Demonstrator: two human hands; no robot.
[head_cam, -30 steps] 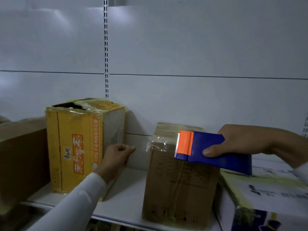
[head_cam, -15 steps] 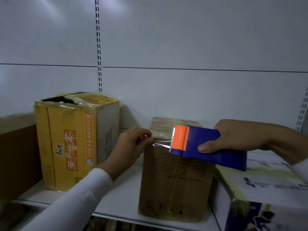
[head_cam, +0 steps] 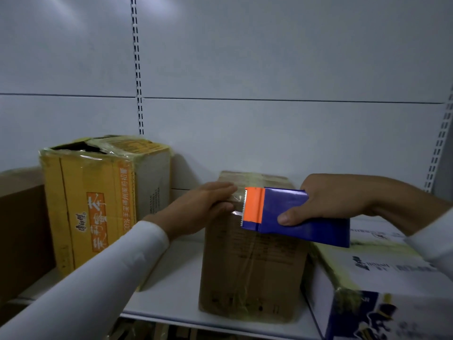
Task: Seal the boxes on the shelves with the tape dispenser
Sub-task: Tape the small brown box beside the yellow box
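A brown cardboard box stands upright in the middle of the white shelf. My right hand grips a blue tape dispenser with an orange front and a toothed blade, held at the box's top front edge. A short stretch of clear tape runs from the blade toward the box's top left corner. My left hand lies with straight fingers on that corner, pressing on the tape end.
A yellow carton with a torn top stands to the left. A brown box sits at the far left. A white and blue box lies low at the right, against the brown box. White back panels with slotted uprights stand behind.
My left hand left the yellow carton, moved right to the brown box's top corner, took the tape end and now lies flat over it. The dispenser stayed at the box's top edge.
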